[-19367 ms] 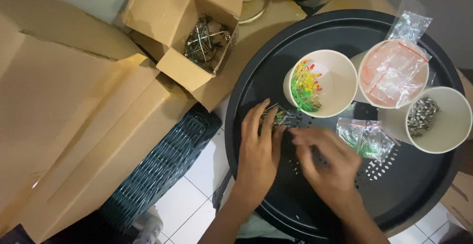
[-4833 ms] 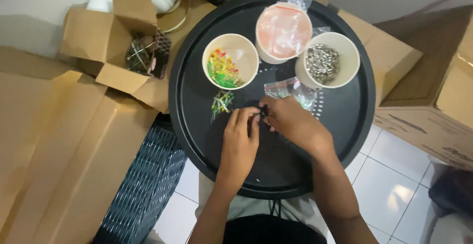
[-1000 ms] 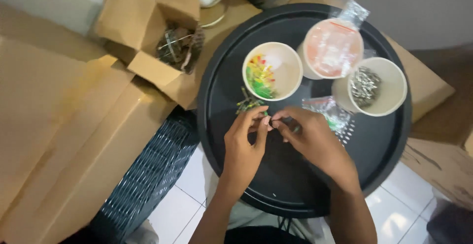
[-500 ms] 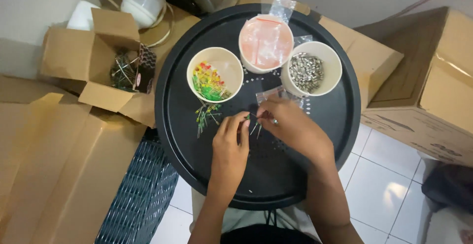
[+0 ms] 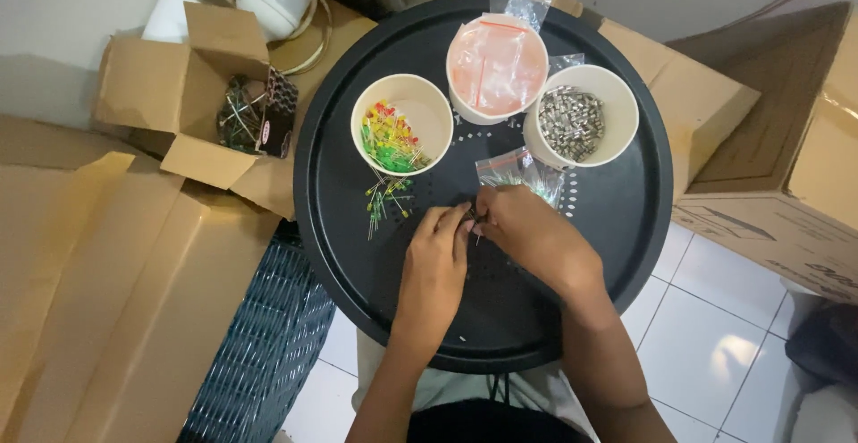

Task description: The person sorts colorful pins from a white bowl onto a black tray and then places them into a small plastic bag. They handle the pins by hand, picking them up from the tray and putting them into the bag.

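Over the middle of a round black tray (image 5: pixel 617 228), my left hand (image 5: pixel 435 260) and my right hand (image 5: pixel 527 233) meet fingertip to fingertip, pinching a small dark component (image 5: pixel 476 220) with thin leads. Its exact kind is too small to tell. A loose cluster of green LEDs (image 5: pixel 386 200) lies just left of my left hand. Behind it stands a white cup of red, yellow and green LEDs (image 5: pixel 399 126). A small clear bag (image 5: pixel 523 168) lies just beyond my right hand.
A white cup stuffed with clear plastic bags (image 5: pixel 497 66) and a white cup of small metal parts (image 5: pixel 581 117) stand at the tray's back. An open cardboard box with wire parts (image 5: pixel 241 112) sits left. Flat cardboard (image 5: pixel 98 264), a dark woven basket (image 5: pixel 259 354) and another carton (image 5: pixel 786 175) surround the tray.
The camera view has shifted slightly. Both hands stay together at the tray's middle, still pinching the small component; the cups and bag have not moved.
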